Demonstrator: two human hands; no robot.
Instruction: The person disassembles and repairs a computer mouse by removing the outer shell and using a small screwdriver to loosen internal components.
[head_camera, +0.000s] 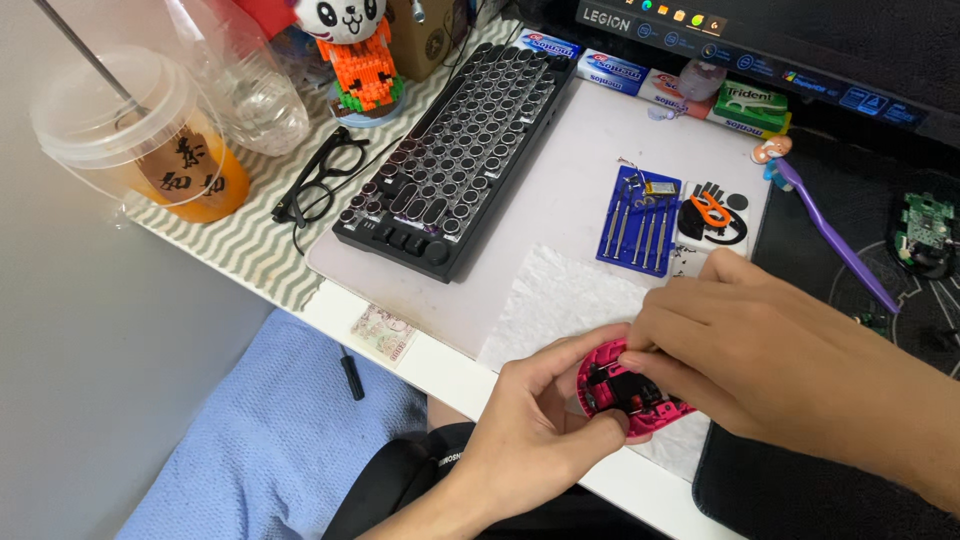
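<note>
Low in the centre of the frame, the left hand (530, 435) cups an opened pink plastic mouse shell (625, 392) at the desk's front edge, over a white paper towel (560, 300). The right hand (745, 350) pinches inside it. Any loosened small part could, I judge, drop off that edge into the lap; the blue screwdriver tray (640, 222) sits above.

On the tabletop (560, 190), the keyboard (455, 150) lies left of the screwdriver set (638, 222); glasses (322, 178) and a cup (135, 135) sit further left, the toothbrush (830, 235) right.
</note>
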